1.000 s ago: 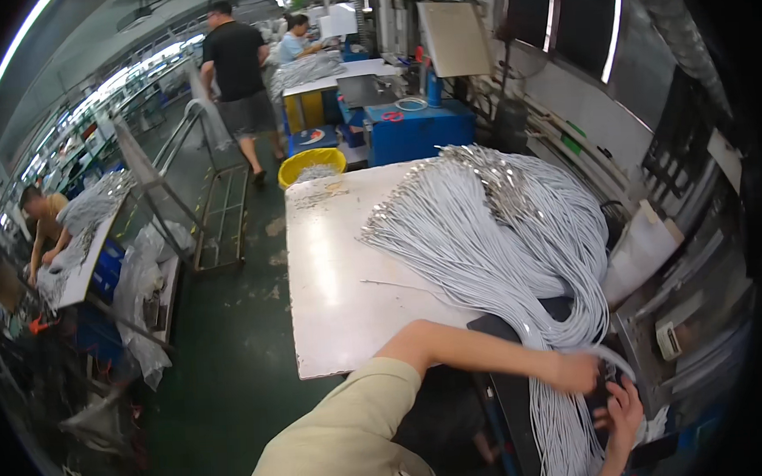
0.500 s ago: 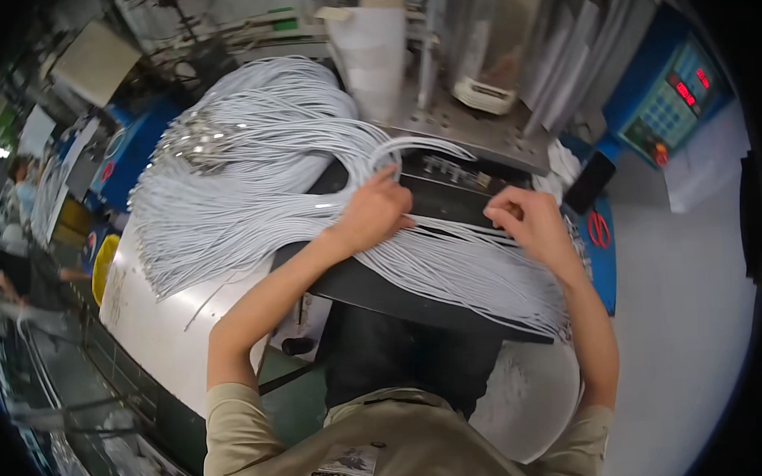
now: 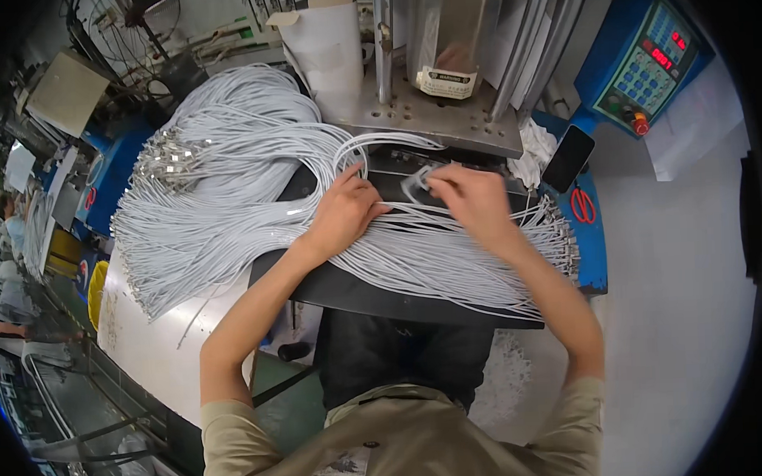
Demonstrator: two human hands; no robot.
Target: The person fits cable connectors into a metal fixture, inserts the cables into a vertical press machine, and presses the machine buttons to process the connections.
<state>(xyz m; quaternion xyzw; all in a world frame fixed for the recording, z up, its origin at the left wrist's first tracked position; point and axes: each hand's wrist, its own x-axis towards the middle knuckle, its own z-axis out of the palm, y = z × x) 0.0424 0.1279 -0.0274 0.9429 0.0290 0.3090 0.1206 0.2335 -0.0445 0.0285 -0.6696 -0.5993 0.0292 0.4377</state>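
Light grey cables with small metallic ends lie in a large bundle (image 3: pixel 217 173) at the left, and a spread of them (image 3: pixel 450 252) fans out to the right across the dark work surface. On the cables at the middle rests my left hand (image 3: pixel 342 212), its fingers curled over a looped cable (image 3: pixel 385 139) that arches toward the press. My right hand (image 3: pixel 473 198) is pinched above the spread, beside the press base. At its fingertips shows a small blurred pale piece (image 3: pixel 414 183), too smeared to name.
A metal press (image 3: pixel 427 121) with a clear guard stands ahead. To its right is a blue control box (image 3: pixel 645 65) with red digits. A dark phone (image 3: pixel 570 159), red-handled scissors (image 3: pixel 582 205) and a white cloth (image 3: pixel 532 153) lie at the right. A paper-wrapped box (image 3: pixel 326 49) stands behind the bundle.
My right hand has moved left from the cables' right side toward my left hand, and a pale piece now shows at its fingertips. My left hand stays on the cables. The view has shifted slightly.
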